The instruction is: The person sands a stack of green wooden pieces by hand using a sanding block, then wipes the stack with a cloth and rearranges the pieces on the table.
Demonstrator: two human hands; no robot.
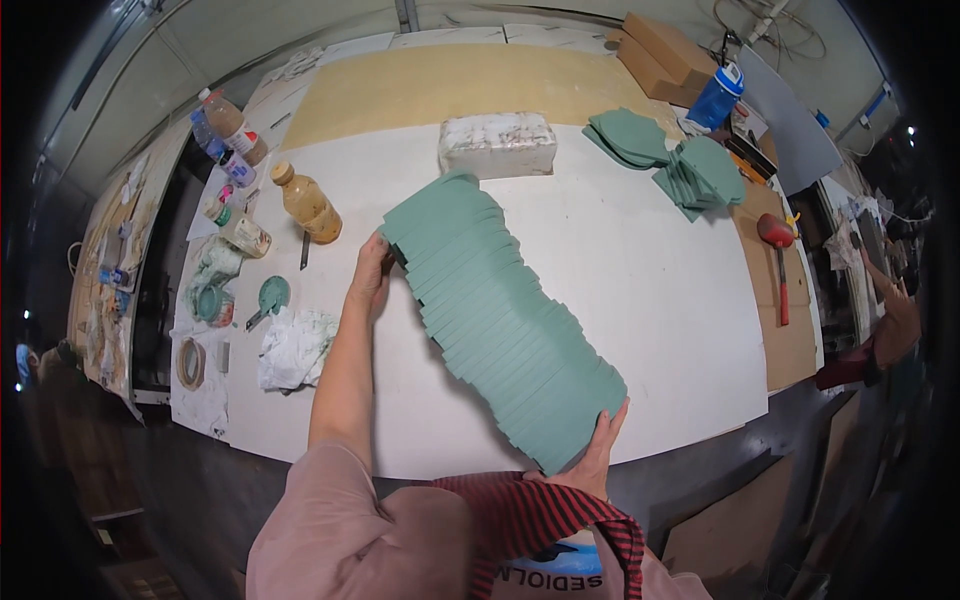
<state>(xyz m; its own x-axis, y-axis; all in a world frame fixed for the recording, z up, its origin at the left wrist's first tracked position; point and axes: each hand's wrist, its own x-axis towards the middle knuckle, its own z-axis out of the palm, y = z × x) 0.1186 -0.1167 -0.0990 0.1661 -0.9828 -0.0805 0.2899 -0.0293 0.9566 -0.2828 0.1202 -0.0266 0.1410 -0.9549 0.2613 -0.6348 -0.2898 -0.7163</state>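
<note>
Left hand (370,270) grips far end, right hand (592,462) near end, of staggered green sheet stack (500,310) between them; likely straightening, next needs even pressure

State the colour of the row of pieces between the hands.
The row of pieces is muted green, best seen in the head view.

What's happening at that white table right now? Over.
Long row of overlapping thin green pieces: left hand at far end, right hand at near end. Rough white rectangular block close beyond far end.
</note>
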